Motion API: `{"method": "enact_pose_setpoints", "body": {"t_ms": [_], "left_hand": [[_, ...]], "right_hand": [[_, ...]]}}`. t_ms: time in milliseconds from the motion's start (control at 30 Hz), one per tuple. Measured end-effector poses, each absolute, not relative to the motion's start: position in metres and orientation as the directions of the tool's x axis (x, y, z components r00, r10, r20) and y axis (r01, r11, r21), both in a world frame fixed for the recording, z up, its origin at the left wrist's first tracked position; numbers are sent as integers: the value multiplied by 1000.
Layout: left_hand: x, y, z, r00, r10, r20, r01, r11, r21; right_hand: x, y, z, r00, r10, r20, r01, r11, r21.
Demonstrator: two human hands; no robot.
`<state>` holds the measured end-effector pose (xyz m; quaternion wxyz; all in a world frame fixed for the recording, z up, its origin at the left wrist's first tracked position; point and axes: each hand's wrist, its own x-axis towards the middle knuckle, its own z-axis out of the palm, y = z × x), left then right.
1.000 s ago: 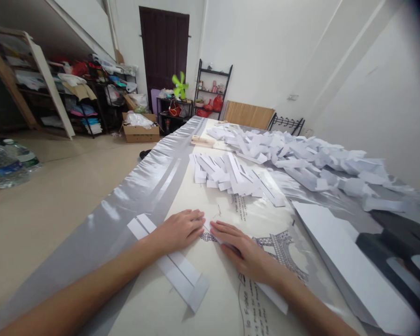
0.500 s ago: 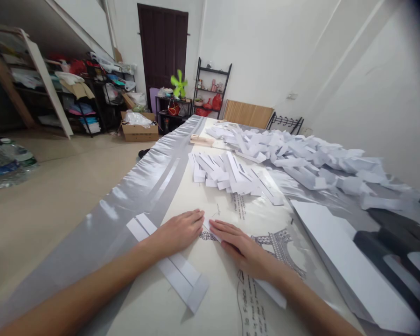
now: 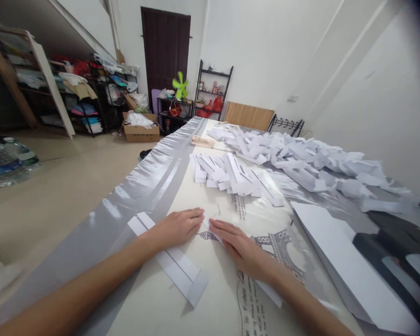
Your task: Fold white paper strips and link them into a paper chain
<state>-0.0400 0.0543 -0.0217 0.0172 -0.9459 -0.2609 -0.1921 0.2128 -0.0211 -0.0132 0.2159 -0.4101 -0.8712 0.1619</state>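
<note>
My left hand (image 3: pixel 182 227) lies flat on the printed tablecloth, fingers stretched out and side by side, the tips close to the upper end of a narrow white paper strip (image 3: pixel 271 293). Over that strip rests my right hand (image 3: pixel 240 245), its fingers extended and pressed down along it, so most of the strip is hidden. Beneath my left forearm is a folded white paper piece (image 3: pixel 180 267) with dark slits along its length. Whether my left fingertips touch the strip, I cannot tell.
Ahead lies a pile of folded white paper pieces (image 3: pixel 227 175), with a larger heap of white paper (image 3: pixel 301 154) beyond it. To the right are flat white sheets (image 3: pixel 343 256) and a dark object with pale openings (image 3: pixel 395 252). A light wooden piece (image 3: pixel 203 141) sits farther back.
Both hands stay nearly in place on the paper strip and tablecloth. The view has shifted very slightly.
</note>
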Motion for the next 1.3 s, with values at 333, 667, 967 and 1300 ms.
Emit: {"method": "enact_pose_setpoints", "body": {"t_ms": [333,667,967,1300], "left_hand": [[-51,69,-18,813,488,317,467,-872,146],[-29,51,-20,810,426,404,512,-849,-132],[-19,38,-26,756,524,394,600,-794,-95],[-30,48,-25,745,555,370,608,-793,-35]], "right_hand": [[218,-11,-17,-521,793,316,637,608,-474],[217,-17,-17,-547,776,313,673,631,-387],[223,-13,-21,-553,778,297,654,627,-423],[210,-17,-20,-531,782,327,700,622,-350]]}}
